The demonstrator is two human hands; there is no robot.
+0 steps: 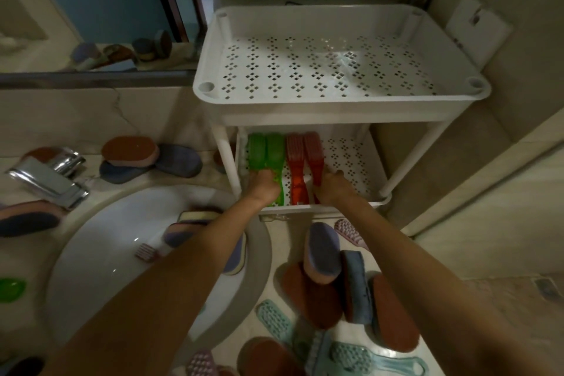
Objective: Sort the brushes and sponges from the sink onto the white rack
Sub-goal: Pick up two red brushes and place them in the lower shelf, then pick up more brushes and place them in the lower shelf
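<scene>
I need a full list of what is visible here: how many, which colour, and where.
white rack: one, white, right of the sink
green brushes: two, green, lower tier, left
red brushes: two, red, lower tier, beside the green ones
sink: one, white, lower left
tap: one, chrome, behind the sink
mirror: one, wall behind the tap
sponges: many, brown, blue, purple, in the sink and on the counter
teal brushes: at least two, teal, counter, bottom edge
pink brushes: three, pink, one in sink, two on counter
left hand: one, grips a green brush handle
right hand: one, holds a red brush handle
</scene>
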